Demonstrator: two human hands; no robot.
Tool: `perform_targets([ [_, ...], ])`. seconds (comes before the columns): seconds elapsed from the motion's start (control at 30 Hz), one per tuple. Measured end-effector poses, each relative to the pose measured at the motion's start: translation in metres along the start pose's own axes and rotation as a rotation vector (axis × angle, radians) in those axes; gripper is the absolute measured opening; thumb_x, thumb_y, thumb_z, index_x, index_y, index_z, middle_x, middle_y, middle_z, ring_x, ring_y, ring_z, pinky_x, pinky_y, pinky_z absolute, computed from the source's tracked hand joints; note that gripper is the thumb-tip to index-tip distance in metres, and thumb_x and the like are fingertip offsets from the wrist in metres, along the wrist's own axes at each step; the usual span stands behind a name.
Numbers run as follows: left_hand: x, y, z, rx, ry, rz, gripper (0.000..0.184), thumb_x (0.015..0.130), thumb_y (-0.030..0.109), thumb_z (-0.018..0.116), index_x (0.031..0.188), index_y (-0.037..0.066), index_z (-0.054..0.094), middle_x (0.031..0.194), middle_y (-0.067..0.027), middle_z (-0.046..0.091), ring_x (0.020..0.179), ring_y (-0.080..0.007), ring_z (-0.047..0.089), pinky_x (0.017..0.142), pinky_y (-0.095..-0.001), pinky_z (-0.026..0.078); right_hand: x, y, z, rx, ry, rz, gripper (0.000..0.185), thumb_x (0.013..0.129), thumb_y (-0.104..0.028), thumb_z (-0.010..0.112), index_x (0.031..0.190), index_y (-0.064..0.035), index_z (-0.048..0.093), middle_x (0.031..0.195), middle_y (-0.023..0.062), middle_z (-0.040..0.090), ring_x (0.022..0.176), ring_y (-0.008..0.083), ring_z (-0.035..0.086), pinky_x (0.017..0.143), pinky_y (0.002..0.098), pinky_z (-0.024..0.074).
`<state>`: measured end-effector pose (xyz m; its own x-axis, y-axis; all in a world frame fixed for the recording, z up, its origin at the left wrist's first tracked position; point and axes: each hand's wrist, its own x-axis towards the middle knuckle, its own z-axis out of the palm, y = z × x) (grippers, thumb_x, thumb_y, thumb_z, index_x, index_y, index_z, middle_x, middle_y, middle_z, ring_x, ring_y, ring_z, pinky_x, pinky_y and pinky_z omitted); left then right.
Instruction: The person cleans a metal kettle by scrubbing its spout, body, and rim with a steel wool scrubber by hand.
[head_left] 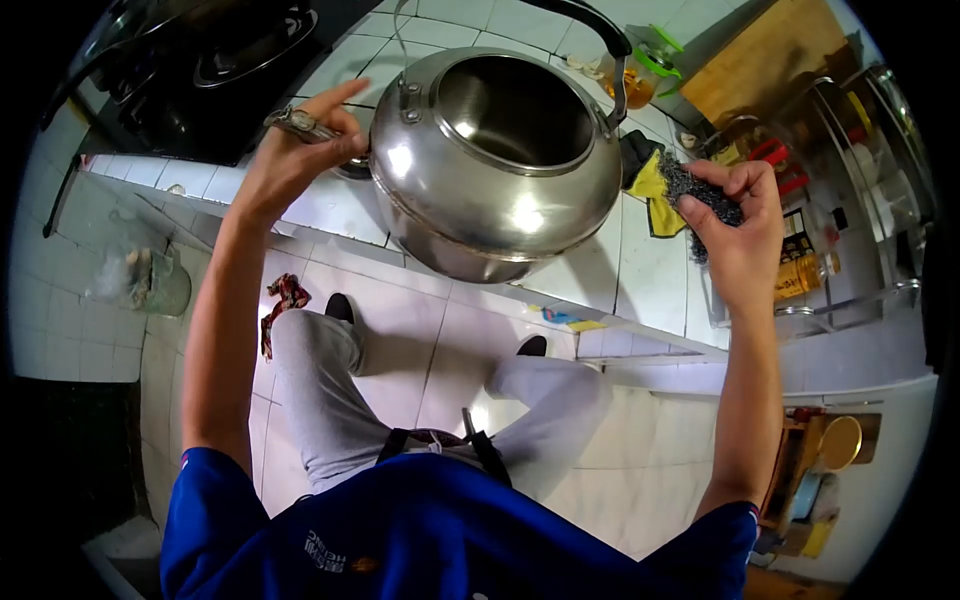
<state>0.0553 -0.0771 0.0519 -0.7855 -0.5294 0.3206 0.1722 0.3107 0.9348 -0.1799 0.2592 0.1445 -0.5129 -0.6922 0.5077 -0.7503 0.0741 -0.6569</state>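
A large stainless steel kettle (430, 215) without a lid stands on the white tiled counter, its round mouth facing up. The black handle (600, 25) is raised above the far side. My left hand (300, 155) is closed around the kettle's spout (300, 122) at the left, with the index finger pointing outward. Most of the spout is hidden behind the fingers. To the right of the kettle, my right hand (742, 220) pinches a grey steel wool scrubber (705, 190) between thumb and fingers, apart from the kettle. A yellow and black cloth (655, 190) lies beside the scrubber.
A black stove (215, 110) is at the upper left. A wooden cutting board (765, 60), a jar with a green lid (640, 70) and a metal rack (850, 180) with bottles line the right. A dark red cloth (287, 295) lies below, near my leg.
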Motion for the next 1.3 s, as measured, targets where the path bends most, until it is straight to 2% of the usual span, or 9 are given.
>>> perform_targets([
  [0.1, -0.02, -0.008, 0.002, 0.087, 0.41, -0.1, 0.053, 0.083, 0.019, 0.08, 0.127, -0.002, 0.058, 0.088, -0.0031, 0.063, 0.079, -0.0105, 0.057, 0.074, -0.0246, 0.046, 0.001, 0.006, 0.003, 0.11, 0.083, 0.038, 0.039, 0.08, 0.009, 0.072, 0.099, -0.0052, 0.041, 0.11, 0.0159, 0.067, 0.097, 0.0153, 0.061, 0.085, 0.0276, 0.0508],
  [0.2, -0.065, 0.009, 0.028, 0.41, 0.702, 0.155, 0.036, 0.079, 0.016, 0.083, 0.098, 0.0, 0.056, 0.083, -0.0011, 0.052, 0.076, -0.0105, 0.049, 0.07, -0.0235, 0.042, 0.005, 0.003, 0.008, 0.133, 0.137, 0.015, 0.039, 0.08, 0.009, 0.072, 0.1, -0.0047, 0.042, 0.11, 0.0161, 0.067, 0.097, 0.0153, 0.062, 0.085, 0.0275, 0.0516],
  [0.3, -0.063, 0.05, 0.058, 0.554, 0.359, 0.586, 0.03, 0.077, 0.016, 0.084, 0.088, -0.001, 0.061, 0.089, -0.0096, 0.06, 0.083, -0.0192, 0.059, 0.071, -0.0304, 0.048, 0.01, -0.002, 0.028, 0.09, 0.099, -0.026, 0.038, 0.079, 0.006, 0.075, 0.101, -0.0032, 0.046, 0.106, 0.0145, 0.068, 0.096, 0.0169, 0.064, 0.083, 0.028, 0.0536],
  [0.4, -0.022, 0.089, 0.084, 0.688, 0.132, 0.623, 0.048, 0.074, 0.031, 0.083, 0.11, 0.003, 0.068, 0.109, -0.0141, 0.065, 0.104, -0.0292, 0.064, 0.09, -0.0391, 0.049, 0.026, -0.016, 0.057, -0.132, 0.075, -0.096, 0.034, 0.08, -0.005, 0.078, 0.104, -0.0003, 0.054, 0.102, 0.0156, 0.068, 0.088, 0.0233, 0.068, 0.077, 0.0338, 0.0548],
  [0.5, 0.004, 0.081, 0.103, 0.751, 0.084, 0.696, 0.038, 0.078, 0.03, 0.079, 0.102, 0.003, 0.07, 0.098, -0.0144, 0.068, 0.092, -0.032, 0.066, 0.085, -0.0404, 0.048, 0.051, -0.03, 0.069, -0.278, 0.02, 0.127, 0.03, 0.085, -0.011, 0.074, 0.108, 0.0003, 0.06, 0.107, 0.0172, 0.066, 0.101, 0.0248, 0.064, 0.089, 0.031, 0.05],
  [0.57, 0.013, 0.076, 0.102, 0.864, -0.217, 0.575, 0.027, 0.081, 0.029, 0.075, 0.089, 0.004, 0.071, 0.083, -0.0136, 0.068, 0.077, -0.0341, 0.064, 0.077, -0.0426, 0.046, 0.041, -0.021, 0.071, -0.398, 0.05, -0.061, 0.031, 0.086, -0.013, 0.073, 0.111, 0.0006, 0.061, 0.108, 0.017, 0.065, 0.101, 0.0269, 0.064, 0.088, 0.031, 0.0495],
  [0.6, 0.014, 0.075, 0.102, 0.864, -0.215, 0.58, 0.027, 0.081, 0.029, 0.075, 0.089, 0.004, 0.071, 0.083, -0.0136, 0.068, 0.077, -0.0341, 0.064, 0.077, -0.0426, 0.046, 0.034, -0.02, 0.072, -0.517, 0.063, -0.256, 0.033, 0.086, -0.015, 0.073, 0.113, 0.0009, 0.063, 0.108, 0.0168, 0.063, 0.101, 0.0289, 0.063, 0.087, 0.031, 0.049],
  [0.77, 0.014, 0.076, 0.106, 0.792, -0.167, 0.606, 0.025, 0.082, 0.027, 0.072, 0.074, 0.004, 0.067, 0.067, -0.0125, 0.061, 0.067, -0.0342, 0.059, 0.069, -0.0435, 0.042, 0.027, -0.023, 0.067, -0.41, 0.027, -0.114, 0.026, 0.087, -0.007, 0.067, 0.111, 0.0025, 0.065, 0.1, 0.0205, 0.056, 0.088, 0.0411, 0.06, 0.078, 0.045, 0.0507],
  [1.3, 0.019, 0.074, 0.111, 0.806, -0.135, 0.652, 0.036, 0.084, 0.029, 0.071, 0.061, 0.005, 0.057, 0.055, -0.0116, 0.054, 0.056, -0.0332, 0.053, 0.066, -0.0413, 0.041, 0.052, -0.024, 0.088, -0.674, 0.107, -0.182, 0.012, 0.084, -0.009, 0.066, 0.089, 0.001, 0.068, 0.095, 0.0267, 0.055, 0.087, 0.0449, 0.06, 0.075, 0.0506, 0.0507],
])
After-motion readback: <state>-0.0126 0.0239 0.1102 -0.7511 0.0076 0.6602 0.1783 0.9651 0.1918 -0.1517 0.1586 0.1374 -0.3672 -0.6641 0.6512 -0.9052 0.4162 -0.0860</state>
